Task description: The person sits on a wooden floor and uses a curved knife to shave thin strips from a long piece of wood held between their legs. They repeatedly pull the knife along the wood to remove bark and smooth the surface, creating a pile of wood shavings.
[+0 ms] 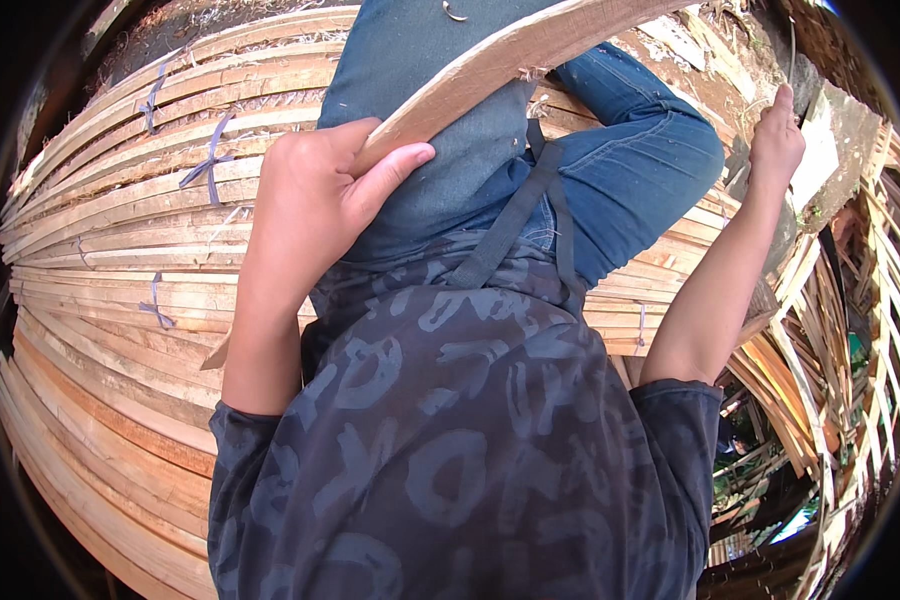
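My left hand [320, 190] is closed around a long wooden slat [510, 60], with its thumb lying along the near side. From this grip the slat slants up to the right, over my jean-clad thigh, and leaves through the top edge. A small curled sliver [532, 74] clings to its lower edge. Out at the far right, my right hand [776, 140] is a closed fist, thumb uppermost, well apart from the slat. A thin grey edge [793, 55] rises just beyond that fist; what the fingers hold is too hidden to name.
Bundles of wooden slats [120, 230] fan out beneath me and to my left, bound with bluish ties [210, 165]. Pale shavings [310, 90] lie on them. Beside my right arm are a grey block [850, 140] and a heap of thin wood strips [780, 400].
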`<state>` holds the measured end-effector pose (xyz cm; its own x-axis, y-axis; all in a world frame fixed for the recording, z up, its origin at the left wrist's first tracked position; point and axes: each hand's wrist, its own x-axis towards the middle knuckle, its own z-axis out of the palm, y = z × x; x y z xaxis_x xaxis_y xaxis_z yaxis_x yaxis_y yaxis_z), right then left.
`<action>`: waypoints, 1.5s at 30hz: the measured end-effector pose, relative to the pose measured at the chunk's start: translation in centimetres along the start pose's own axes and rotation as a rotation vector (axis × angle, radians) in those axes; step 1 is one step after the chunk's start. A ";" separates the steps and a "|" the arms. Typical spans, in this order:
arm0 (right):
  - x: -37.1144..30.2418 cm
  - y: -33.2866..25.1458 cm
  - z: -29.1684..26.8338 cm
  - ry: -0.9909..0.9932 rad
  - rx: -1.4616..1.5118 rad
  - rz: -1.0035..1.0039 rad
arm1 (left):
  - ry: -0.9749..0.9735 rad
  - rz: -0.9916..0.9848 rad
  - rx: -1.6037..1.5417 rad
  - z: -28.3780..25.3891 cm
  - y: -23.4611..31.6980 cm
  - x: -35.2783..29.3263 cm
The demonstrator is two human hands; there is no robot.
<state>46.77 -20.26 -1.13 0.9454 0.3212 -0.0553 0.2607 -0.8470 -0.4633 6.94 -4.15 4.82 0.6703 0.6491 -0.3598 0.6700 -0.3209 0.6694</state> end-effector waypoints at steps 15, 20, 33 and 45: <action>-8.5 -13.1 0.3 -0.254 -0.182 -0.703 | -0.154 -0.192 -0.352 -0.3 2.7 4.0; -5.6 -13.6 1.4 -0.190 -0.266 -0.863 | -0.129 -0.167 -0.345 -0.3 2.5 5.0; 6.8 -8.6 2.6 -0.036 -0.175 -0.255 | -0.242 -0.244 -0.525 -0.4 3.2 7.0; -4.2 -10.9 1.6 -0.237 0.029 -0.531 | -0.251 -0.246 -0.528 -0.2 2.8 7.0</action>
<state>39.64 -11.69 2.77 0.6157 0.7879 -0.0037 0.6786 -0.5327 -0.5057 13.45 -0.35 4.27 0.6140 0.4588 -0.6423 0.6090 0.2422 0.7553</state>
